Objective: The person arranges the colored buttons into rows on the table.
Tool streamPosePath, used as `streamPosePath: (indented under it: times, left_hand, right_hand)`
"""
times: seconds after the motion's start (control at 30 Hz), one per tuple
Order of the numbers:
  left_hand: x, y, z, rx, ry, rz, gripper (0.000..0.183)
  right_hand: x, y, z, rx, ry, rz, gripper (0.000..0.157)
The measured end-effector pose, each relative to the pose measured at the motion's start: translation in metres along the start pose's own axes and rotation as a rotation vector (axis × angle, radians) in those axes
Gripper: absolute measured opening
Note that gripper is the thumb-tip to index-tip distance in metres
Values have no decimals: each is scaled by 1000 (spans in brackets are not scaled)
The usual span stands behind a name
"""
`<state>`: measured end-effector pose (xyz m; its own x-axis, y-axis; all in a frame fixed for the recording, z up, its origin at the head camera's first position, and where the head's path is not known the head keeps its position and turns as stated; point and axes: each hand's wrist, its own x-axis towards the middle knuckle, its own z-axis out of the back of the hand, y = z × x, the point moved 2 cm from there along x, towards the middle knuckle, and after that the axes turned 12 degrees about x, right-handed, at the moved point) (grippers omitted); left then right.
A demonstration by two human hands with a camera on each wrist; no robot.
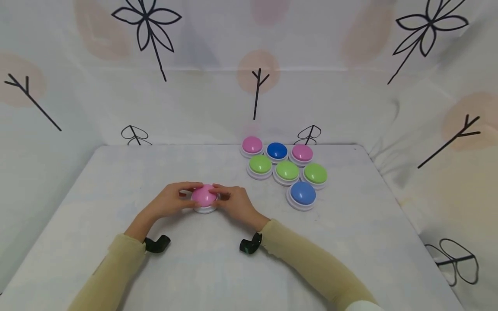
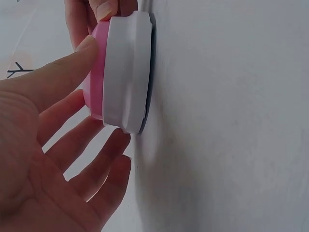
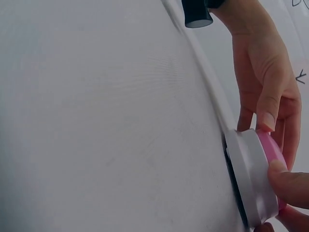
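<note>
A push button (image 1: 204, 196) with a pink dome and a white round base is at the left middle of the table. The left hand (image 1: 171, 201) grips its left side, and the right hand (image 1: 236, 202) grips it from the right. In the left wrist view, the left thumb (image 2: 67, 67) lies against the pink dome while the other fingers curve round below. The base's dark underside edge shows close to the tabletop. The right wrist view has the right thumb (image 3: 292, 188) on the dome; most of the right hand is out of frame there.
Several more push buttons sit close together at the back right: pink (image 1: 252, 145), dark blue (image 1: 277, 151), another pink (image 1: 302, 153), green (image 1: 287, 171) and, nearest, light blue (image 1: 303, 193). Patterned cloth walls (image 1: 218, 103) border the white table (image 1: 202, 272). Each wrist carries a black camera mount (image 1: 157, 244).
</note>
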<state>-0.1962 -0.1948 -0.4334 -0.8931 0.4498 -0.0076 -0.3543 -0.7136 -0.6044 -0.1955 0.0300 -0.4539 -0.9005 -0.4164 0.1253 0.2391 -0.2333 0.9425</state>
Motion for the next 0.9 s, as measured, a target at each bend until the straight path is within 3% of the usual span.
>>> streamPosePath:
  times: [0.4,0.63,0.9]
  left_hand:
    - [-17,11,10,32,-1,24,59]
    - [-16,15,17,49,-3,-17,58]
    - [-17,20,20,47,-1,-6,59]
  right_hand:
    - [9,3,-25,15,14,20,39]
    - [16,7,-36,37,8,21,39]
    - [23,5,-43,36,-11,29,39]
